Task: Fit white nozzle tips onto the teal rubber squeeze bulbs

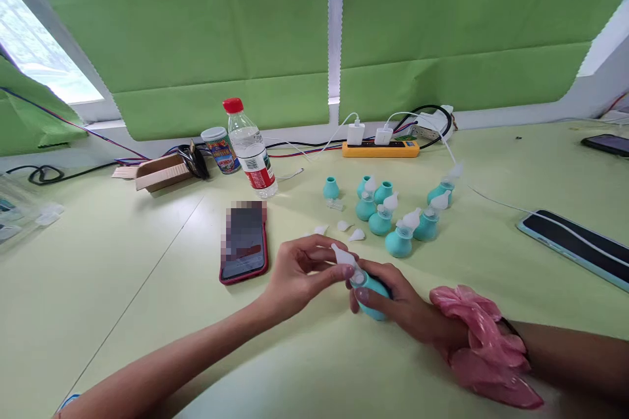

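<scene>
Teal squat rubbery-looking bulb [376,308] sits at the near middle of the green counter [304,366], probably light, soft and a bit slick, so best gripped round its belly; the translucent white pointed plastic tip [345,256] at its neck looks thin, better held by the wide base. Right hand [400,298] comes from the right, fingers closed round the bulb, thumb on the near side; left hand [302,272] reaches from the left, thumb and fingers pinching the tip.

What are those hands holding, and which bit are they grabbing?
The right hand grips a teal bulb around its round body. The left hand pinches a white tip near its wider end.
</scene>
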{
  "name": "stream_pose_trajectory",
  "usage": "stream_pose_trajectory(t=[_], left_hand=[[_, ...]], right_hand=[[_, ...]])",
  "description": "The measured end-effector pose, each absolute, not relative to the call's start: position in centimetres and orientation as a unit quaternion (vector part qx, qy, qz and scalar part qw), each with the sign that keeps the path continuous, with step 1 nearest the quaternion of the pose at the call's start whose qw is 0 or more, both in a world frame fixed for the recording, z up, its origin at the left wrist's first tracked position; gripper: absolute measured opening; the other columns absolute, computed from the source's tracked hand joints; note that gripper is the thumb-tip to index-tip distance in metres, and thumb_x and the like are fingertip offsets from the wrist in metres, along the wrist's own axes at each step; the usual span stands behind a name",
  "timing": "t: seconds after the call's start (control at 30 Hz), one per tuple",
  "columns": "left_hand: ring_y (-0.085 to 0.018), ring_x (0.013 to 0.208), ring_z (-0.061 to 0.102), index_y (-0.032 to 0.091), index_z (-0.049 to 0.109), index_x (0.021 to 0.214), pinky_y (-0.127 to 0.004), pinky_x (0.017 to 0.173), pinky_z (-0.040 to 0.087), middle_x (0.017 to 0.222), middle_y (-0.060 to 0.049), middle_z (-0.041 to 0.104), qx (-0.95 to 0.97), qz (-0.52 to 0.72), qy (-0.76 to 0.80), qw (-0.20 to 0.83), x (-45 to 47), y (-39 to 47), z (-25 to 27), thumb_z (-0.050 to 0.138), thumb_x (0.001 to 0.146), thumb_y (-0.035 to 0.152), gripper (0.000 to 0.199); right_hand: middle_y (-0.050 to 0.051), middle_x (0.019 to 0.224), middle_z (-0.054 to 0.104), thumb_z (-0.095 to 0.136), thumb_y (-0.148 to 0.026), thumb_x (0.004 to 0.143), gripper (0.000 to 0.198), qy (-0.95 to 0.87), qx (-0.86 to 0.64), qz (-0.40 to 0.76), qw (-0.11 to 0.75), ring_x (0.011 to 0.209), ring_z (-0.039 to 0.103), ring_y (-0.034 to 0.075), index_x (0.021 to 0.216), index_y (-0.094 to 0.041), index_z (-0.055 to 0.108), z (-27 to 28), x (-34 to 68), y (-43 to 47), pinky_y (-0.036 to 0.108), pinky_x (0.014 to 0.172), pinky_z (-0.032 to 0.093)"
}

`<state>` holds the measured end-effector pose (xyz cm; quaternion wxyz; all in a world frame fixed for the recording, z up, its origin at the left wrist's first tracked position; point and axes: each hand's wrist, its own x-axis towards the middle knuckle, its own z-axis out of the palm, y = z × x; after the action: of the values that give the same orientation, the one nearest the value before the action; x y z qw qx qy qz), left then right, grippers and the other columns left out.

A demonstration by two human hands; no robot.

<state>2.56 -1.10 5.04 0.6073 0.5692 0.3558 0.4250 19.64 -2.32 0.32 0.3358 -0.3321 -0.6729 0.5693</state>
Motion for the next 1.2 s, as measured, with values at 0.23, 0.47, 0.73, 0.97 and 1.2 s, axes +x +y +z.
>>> stream_pose_trajectory(t=[0.23,0.47,0.73,0.97,1.2], left_hand=[[-0.018,0.070,0.065,0.013,0.059,0.077,-0.026,0.063,0.053,0.071,-0.004,0.068,0.660,0.541,0.451,0.263,-0.2,4.8,8.6,0.069,0.060,0.029,0.025],[-0.017,0.060,0.062,0.014,0.057,0.083,-0.027,0.058,0.049,0.064,-0.004,0.065,0.777,0.313,0.528,0.138,-2.3,11.4,6.3,0.058,0.068,0.034,0.025],[-0.023,0.102,0.049,0.015,0.050,0.105,-0.040,0.084,0.041,0.113,-0.011,0.054,0.805,0.352,0.458,-0.138,-1.7,9.6,6.4,0.047,0.078,0.025,0.029],[-0.023,0.088,0.046,0.014,0.061,0.091,-0.032,0.071,0.045,0.085,-0.010,0.059,0.941,0.103,0.301,-0.114,2.0,5.2,4.2,0.048,0.077,0.024,0.021],[-0.024,0.084,0.047,0.012,0.064,0.076,-0.033,0.069,0.044,0.080,-0.011,0.057,0.928,-0.013,0.359,-0.100,3.1,5.2,3.2,0.050,0.078,0.025,0.019]], right_hand=[[0.006,0.077,0.060,0.054,-0.044,0.075,0.032,-0.617,-0.365,0.618,0.321,0.055,0.047,0.009,0.088,-0.015,0.050,0.1,19.2,-1.6,0.021,0.049,0.037],[0.002,0.060,0.057,0.053,-0.031,0.075,0.019,-0.682,-0.374,0.555,0.294,0.053,0.049,0.009,0.069,-0.014,0.053,0.1,19.1,-1.7,0.020,0.049,0.039],[-0.001,0.057,0.054,0.052,-0.022,0.074,0.011,-0.714,-0.378,0.511,0.294,0.050,0.043,0.007,0.067,-0.014,0.054,-0.2,19.0,-1.5,0.019,0.048,0.037],[-0.002,0.057,0.050,0.051,-0.019,0.072,0.010,-0.740,-0.384,0.467,0.296,0.051,0.041,0.007,0.064,-0.014,0.054,-0.4,19.0,-1.5,0.018,0.048,0.036],[-0.002,0.056,0.050,0.050,-0.017,0.072,0.009,-0.752,-0.375,0.454,0.296,0.050,0.042,0.007,0.065,-0.013,0.054,-0.1,19.1,-1.6,0.018,0.048,0.037]])
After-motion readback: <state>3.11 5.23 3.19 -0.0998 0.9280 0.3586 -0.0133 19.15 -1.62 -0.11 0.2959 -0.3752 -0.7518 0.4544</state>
